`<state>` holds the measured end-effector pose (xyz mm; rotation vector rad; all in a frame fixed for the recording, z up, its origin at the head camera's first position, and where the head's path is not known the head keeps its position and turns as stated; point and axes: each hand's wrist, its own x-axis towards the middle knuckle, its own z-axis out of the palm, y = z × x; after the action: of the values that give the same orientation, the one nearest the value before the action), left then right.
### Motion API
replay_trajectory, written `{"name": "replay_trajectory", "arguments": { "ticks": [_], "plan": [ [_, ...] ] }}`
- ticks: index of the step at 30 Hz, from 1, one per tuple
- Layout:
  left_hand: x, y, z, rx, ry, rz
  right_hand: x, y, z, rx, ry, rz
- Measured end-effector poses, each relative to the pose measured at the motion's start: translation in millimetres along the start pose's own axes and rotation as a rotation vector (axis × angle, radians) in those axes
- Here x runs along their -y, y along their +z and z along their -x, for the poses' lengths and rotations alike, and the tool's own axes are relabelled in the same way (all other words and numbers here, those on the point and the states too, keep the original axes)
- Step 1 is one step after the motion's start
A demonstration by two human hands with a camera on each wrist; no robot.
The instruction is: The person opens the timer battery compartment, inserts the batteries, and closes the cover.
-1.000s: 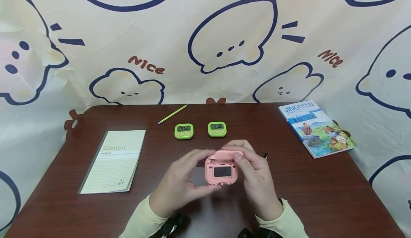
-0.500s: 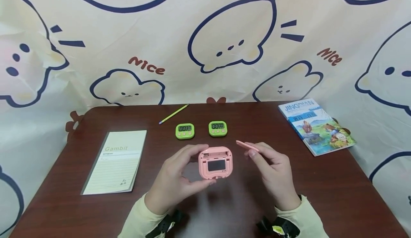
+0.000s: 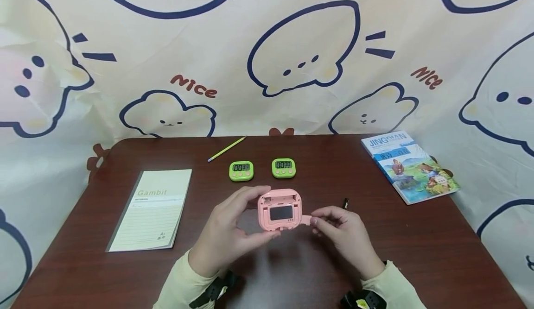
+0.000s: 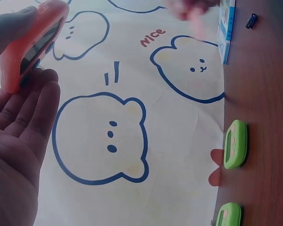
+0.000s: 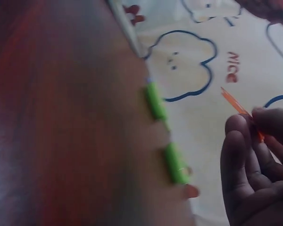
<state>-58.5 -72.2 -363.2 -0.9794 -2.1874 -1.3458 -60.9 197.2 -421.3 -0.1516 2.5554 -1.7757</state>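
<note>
Two hands work over the table (image 3: 417, 253), near its front centre. Left hand (image 3: 227, 235) grips the pink timer (image 3: 280, 209), thumb along the bottom edge, fingers (image 3: 246, 198) curled over the top left corner. Timer is lifted off the table and tilted up, back side facing the head camera, battery slot open along the top, dark panel in the middle. Left wrist view shows the same timer (image 4: 30, 44) edge-on against the fingertips.

Right hand (image 3: 344, 235) sits at 3 o'clock from the timer, fingers bunched, pinching the thin pink cover (image 3: 306, 219), which lies just beside the timer's lower right corner; contact between them cannot be told. Right wrist view shows the cover (image 5: 240, 110) as a thin strip held at the fingertips.

Small black part (image 3: 345, 203) lies on the table at 1 o'clock from the right hand, near it. Two green timers (image 3: 241, 171) (image 3: 283, 168) sit side by side at 12 o'clock from the pink one. Yellow pencil (image 3: 227, 148) lies at 11 o'clock, further back. Notebook (image 3: 152, 209) marked Gambit at 9 o'clock, well apart. Picture book (image 3: 410, 165) at 2 o'clock by the table's right rear corner. Cartoon cloth (image 3: 267, 54) hangs behind.
</note>
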Motion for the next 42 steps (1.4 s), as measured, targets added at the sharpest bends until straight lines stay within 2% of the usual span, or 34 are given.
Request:
{"name": "replay_trajectory", "arguments": {
  "ticks": [5, 10, 13, 21, 29, 35, 38, 42],
  "plan": [
    [0.5, 0.2, -1.3, -0.007, 0.025, -0.002, -18, 5, -6, 0.119, 0.044, 0.14],
    [1.1, 0.1, -1.1, 0.005, -0.005, 0.001, -31, 8, -9, 0.236, 0.021, 0.237],
    [1.8, 0.2, -0.6, 0.0, 0.0, -0.003, -36, 10, -9, 0.272, -0.002, 0.307],
    [-0.1, -0.4, -1.3, 0.003, -0.012, -0.006, -39, 11, -6, 0.225, -0.128, 0.472],
    [-0.6, -1.3, -0.7, 0.011, -0.027, -0.019, -34, 12, -9, 0.249, -0.091, 0.507],
    [0.6, -1.2, 0.6, 0.009, -0.028, -0.019, -35, 11, -10, 0.248, -0.108, 0.479],
    [1.3, -0.6, 0.9, 0.007, -0.024, -0.016, -38, 7, -9, 0.193, -0.106, 0.452],
    [1.4, -0.2, 1.1, 0.004, -0.023, -0.011, -42, -4, -10, 0.064, -0.069, 0.427]
  ]
}}
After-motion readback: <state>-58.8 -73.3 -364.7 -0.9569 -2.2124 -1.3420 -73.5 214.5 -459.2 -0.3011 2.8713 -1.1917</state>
